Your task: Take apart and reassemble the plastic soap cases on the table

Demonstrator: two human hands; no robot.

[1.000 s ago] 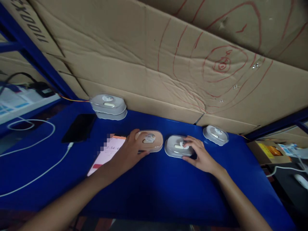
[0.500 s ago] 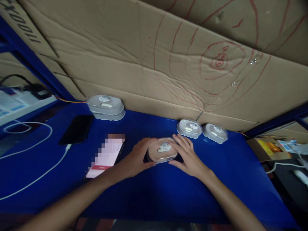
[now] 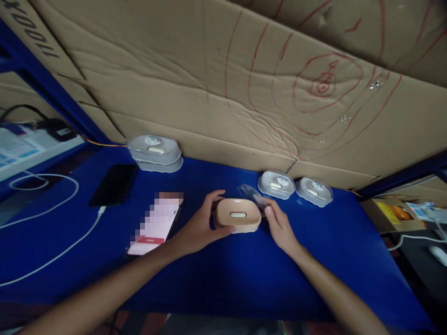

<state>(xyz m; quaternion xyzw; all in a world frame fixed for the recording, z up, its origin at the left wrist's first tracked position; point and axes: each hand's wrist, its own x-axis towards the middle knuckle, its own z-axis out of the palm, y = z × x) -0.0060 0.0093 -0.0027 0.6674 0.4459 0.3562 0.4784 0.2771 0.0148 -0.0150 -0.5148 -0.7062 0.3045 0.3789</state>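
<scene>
A beige oval box (image 3: 239,208) with a pale slot-shaped piece in its top sits at the middle of the blue table (image 3: 223,274). My left hand (image 3: 206,221) grips it from the left, thumb at the front edge and fingers behind. Just right of the box, my right hand (image 3: 278,222) pinches a clear plastic lid (image 3: 252,193), which is tilted and blurred. Two lidded grey boxes, one (image 3: 276,184) beside the other (image 3: 314,191), stand at the back right. Similar grey boxes (image 3: 155,152) are stacked at the back left.
A lit phone (image 3: 157,223) lies left of my left hand, with a dark phone (image 3: 113,184) and its white cable (image 3: 80,242) farther left. Behind the table rises a cardboard wall (image 3: 157,93) with red drawn lines. An open carton (image 3: 387,216) is at the right.
The clear lid has come off the beige box and moved right and up in my right hand. My left hand has stayed on the box. The view has shifted slightly.
</scene>
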